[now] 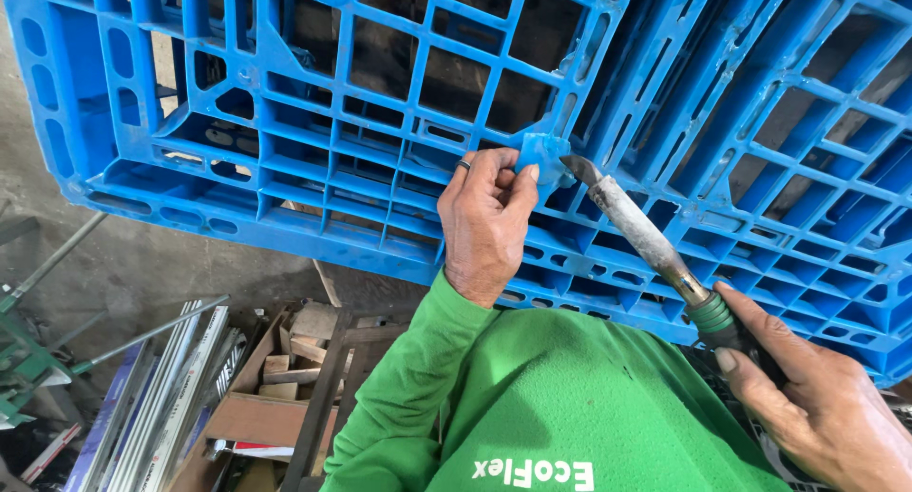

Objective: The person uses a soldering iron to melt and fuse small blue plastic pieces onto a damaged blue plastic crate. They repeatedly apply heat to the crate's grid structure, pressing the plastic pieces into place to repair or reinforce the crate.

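Note:
A big blue plastic pallet leans tilted across the top of the view. My left hand pinches a small blue plastic piece against one of the pallet's ribs. My right hand grips the green-wrapped handle of a long metal heating iron. Its flat dark tip touches the right side of the blue piece. Both sleeves are bright green.
Under the pallet at lower left lie a wooden crate of wood offcuts, several metal strips and rods and a green metal frame on a concrete floor.

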